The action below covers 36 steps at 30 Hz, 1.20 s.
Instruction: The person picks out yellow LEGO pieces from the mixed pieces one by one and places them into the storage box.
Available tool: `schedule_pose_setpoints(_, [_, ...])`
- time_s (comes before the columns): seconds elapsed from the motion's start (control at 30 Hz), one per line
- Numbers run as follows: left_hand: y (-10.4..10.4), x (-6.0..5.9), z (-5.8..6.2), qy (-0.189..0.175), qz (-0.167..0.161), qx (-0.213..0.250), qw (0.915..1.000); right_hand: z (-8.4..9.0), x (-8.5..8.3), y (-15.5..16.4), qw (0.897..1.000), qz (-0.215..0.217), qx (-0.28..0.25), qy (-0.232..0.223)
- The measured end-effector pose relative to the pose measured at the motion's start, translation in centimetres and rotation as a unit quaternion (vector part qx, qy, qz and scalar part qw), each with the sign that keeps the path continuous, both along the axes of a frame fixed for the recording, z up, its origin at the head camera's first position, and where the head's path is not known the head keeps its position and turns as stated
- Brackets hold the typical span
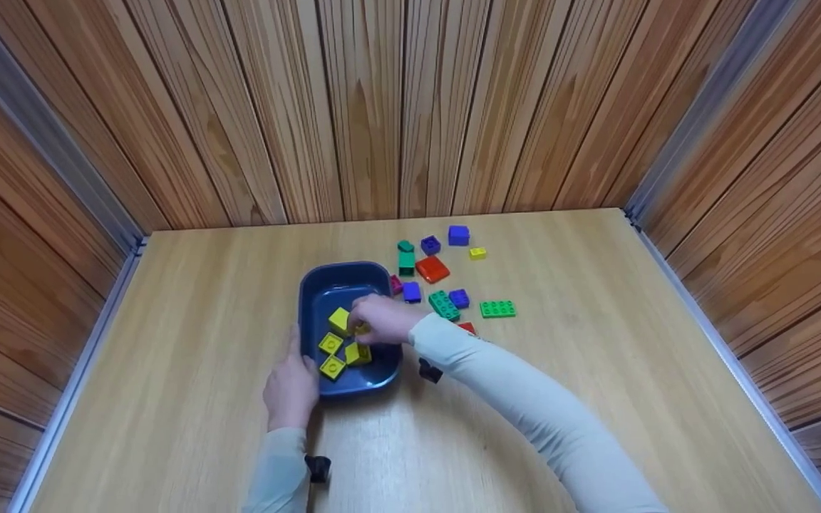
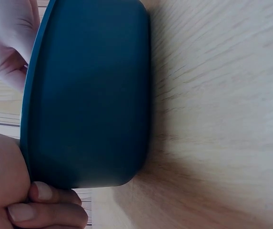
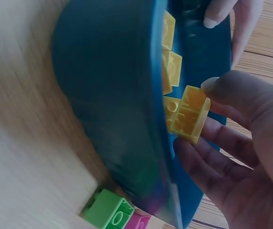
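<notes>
Right hand (image 1: 382,318) pinching yellow brick (image 3: 189,114) between thumb and fingers (image 3: 222,138), hovering inside blue tub (image 1: 311,296). Left hand (image 1: 291,385) gripping tub's near-left rim, fingers curled.

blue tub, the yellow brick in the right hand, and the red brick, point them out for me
blue tub (image 1: 314,285), head view, bare far-left rim
yellow brick (image 3: 190,114), right wrist view, hollow underside, pinched by the right hand (image 3: 241,157)
red brick (image 1: 432,268), head view, top face

Even, soft light is filling the head view, its edges bowing outward. Both wrist views are showing motion blur, with dim shadow darkening the tub (image 2: 88,95).
</notes>
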<state>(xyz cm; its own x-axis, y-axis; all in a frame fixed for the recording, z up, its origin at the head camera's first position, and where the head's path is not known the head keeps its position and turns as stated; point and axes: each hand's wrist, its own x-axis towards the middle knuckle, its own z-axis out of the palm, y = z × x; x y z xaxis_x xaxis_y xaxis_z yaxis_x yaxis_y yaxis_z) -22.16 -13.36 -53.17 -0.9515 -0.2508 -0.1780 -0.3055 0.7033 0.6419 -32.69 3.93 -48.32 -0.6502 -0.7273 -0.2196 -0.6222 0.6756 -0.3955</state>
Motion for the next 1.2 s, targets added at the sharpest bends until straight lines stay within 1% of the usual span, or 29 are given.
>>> schedule_pose_setpoints(0.23, [0.2, 0.1, 0.0, 0.014, -0.001, -0.024, 0.9996, -0.7, -0.9, -0.1, 1.000, 0.000, 0.017, 0.016])
schedule_pose_setpoints(0.33, [0.3, 0.1, 0.0, 0.008, 0.000, -0.015, 0.9999, -0.7, -1.0, 0.0, 1.000, -0.011, 0.027, 0.008])
schedule_pose_setpoints(0.43, [0.3, 0.1, 0.1, 0.005, -0.001, -0.016, 0.9999, -0.8, -1.1, 0.1, 0.999, -0.016, 0.031, 0.004])
schedule_pose_setpoints(0.67, [0.1, 0.1, 0.0, 0.009, -0.001, -0.021, 0.9997, -0.9, -1.2, -0.1, 0.999, -0.018, 0.028, 0.007])
schedule_pose_setpoints(0.87, [0.0, 0.1, 0.1, 0.005, 0.001, -0.012, 0.9999, -1.0, -1.3, -0.1, 0.999, -0.022, 0.035, 0.008])
schedule_pose_setpoints(1.2, [0.1, 0.0, 0.1, 0.010, 0.003, -0.015, 0.9998, -1.5, -1.5, 0.0, 0.998, -0.008, 0.052, 0.020])
